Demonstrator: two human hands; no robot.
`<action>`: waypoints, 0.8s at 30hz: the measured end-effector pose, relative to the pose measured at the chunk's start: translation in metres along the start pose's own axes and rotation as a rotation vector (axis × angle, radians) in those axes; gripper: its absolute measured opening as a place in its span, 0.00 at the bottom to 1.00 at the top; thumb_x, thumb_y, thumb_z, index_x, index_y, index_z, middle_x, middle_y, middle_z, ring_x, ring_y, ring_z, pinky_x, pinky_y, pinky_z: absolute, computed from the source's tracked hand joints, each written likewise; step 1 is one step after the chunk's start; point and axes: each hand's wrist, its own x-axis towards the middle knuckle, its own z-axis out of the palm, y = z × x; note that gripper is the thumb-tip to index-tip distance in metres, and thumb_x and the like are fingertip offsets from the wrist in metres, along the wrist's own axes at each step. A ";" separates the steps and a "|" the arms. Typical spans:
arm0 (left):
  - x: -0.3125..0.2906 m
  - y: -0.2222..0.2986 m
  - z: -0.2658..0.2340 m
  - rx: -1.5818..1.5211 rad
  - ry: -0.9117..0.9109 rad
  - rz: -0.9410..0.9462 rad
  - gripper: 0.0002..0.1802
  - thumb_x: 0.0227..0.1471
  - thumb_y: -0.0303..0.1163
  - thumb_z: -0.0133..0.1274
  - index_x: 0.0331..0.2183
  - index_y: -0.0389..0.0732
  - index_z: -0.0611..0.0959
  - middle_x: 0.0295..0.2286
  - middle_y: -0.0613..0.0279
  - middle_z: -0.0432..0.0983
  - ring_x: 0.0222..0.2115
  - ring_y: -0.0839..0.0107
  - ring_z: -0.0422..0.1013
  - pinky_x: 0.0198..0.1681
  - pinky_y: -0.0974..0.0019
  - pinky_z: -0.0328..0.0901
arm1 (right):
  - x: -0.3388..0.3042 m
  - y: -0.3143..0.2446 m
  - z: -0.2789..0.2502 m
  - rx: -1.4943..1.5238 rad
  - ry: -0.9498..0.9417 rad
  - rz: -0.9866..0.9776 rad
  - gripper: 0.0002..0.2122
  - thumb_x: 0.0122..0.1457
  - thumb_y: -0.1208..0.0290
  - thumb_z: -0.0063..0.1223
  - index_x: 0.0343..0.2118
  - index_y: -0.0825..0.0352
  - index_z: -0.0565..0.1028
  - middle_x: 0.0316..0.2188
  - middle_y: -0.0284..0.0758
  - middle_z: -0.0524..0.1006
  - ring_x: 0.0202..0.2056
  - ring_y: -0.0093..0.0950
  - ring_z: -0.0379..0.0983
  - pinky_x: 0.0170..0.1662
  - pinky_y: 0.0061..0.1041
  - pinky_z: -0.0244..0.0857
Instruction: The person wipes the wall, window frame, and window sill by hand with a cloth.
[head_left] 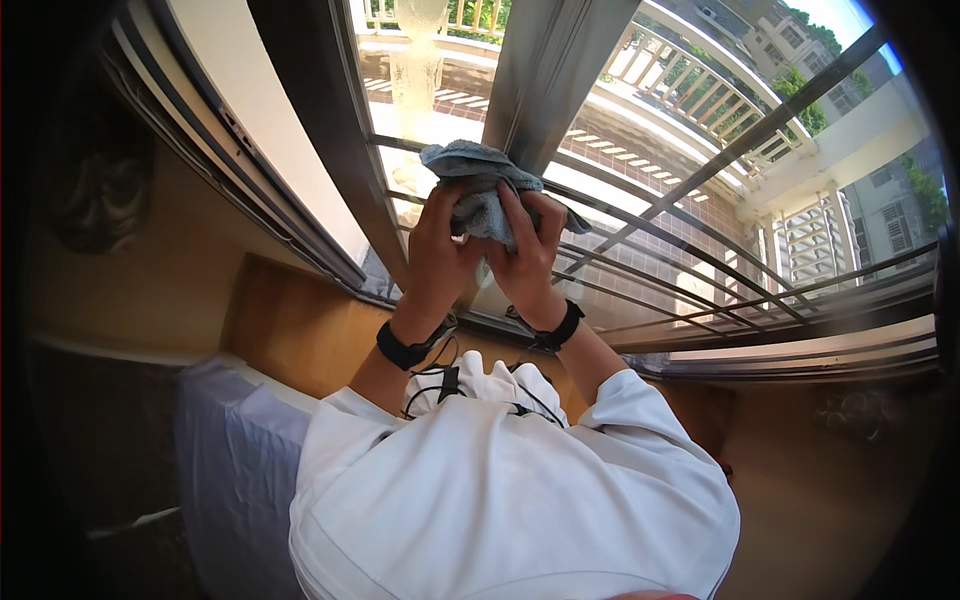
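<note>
A crumpled blue-grey cloth (478, 158) is bunched up in front of the glass door, held between both of my hands. My left hand (440, 240) grips its left side, with the fingers partly hidden behind the fabric. On the other side my right hand (525, 240) is closed on the same cloth, thumb and fingers pressing into the folds. One loose corner hangs out to the right of my right hand. Behind the cloth stands a dark door frame post (548, 85). A black band circles each wrist.
Dark horizontal bars (690, 215) cross the glass on the right. Beyond lies a sunlit tiled balcony with a pale railing (690, 75). At left are a wall edge and a wooden floor (285, 320). A pale lavender cloth-covered piece of furniture (235, 440) stands at lower left.
</note>
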 end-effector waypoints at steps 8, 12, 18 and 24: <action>-0.032 -0.039 0.016 -0.120 -0.120 -0.077 0.28 0.35 0.16 0.55 0.44 0.39 0.72 0.37 0.46 0.73 0.34 0.47 0.73 0.33 0.57 0.70 | -0.062 0.030 -0.003 -0.073 -0.172 -0.015 0.30 0.39 0.81 0.62 0.51 0.68 0.71 0.42 0.42 0.66 0.41 0.40 0.65 0.47 0.33 0.63; -0.006 -0.008 0.035 -0.192 -0.111 0.063 0.29 0.34 0.19 0.57 0.44 0.40 0.72 0.35 0.46 0.72 0.31 0.44 0.72 0.32 0.52 0.69 | -0.034 0.032 -0.035 -0.152 -0.074 -0.067 0.29 0.42 0.79 0.61 0.52 0.73 0.68 0.41 0.44 0.67 0.42 0.40 0.65 0.47 0.34 0.62; 0.024 0.054 0.070 -0.196 -0.110 0.269 0.25 0.37 0.26 0.57 0.42 0.44 0.74 0.35 0.53 0.73 0.26 0.51 0.73 0.25 0.57 0.69 | -0.010 0.047 -0.073 -0.290 0.265 -0.059 0.25 0.49 0.72 0.61 0.51 0.73 0.68 0.41 0.43 0.67 0.42 0.38 0.65 0.46 0.35 0.61; -0.007 0.041 0.094 -0.241 -0.345 0.245 0.22 0.39 0.26 0.56 0.42 0.44 0.76 0.36 0.55 0.74 0.26 0.54 0.74 0.26 0.59 0.70 | -0.092 0.086 -0.063 -0.016 0.425 0.227 0.22 0.53 0.64 0.60 0.45 0.71 0.66 0.42 0.41 0.65 0.42 0.35 0.64 0.46 0.34 0.60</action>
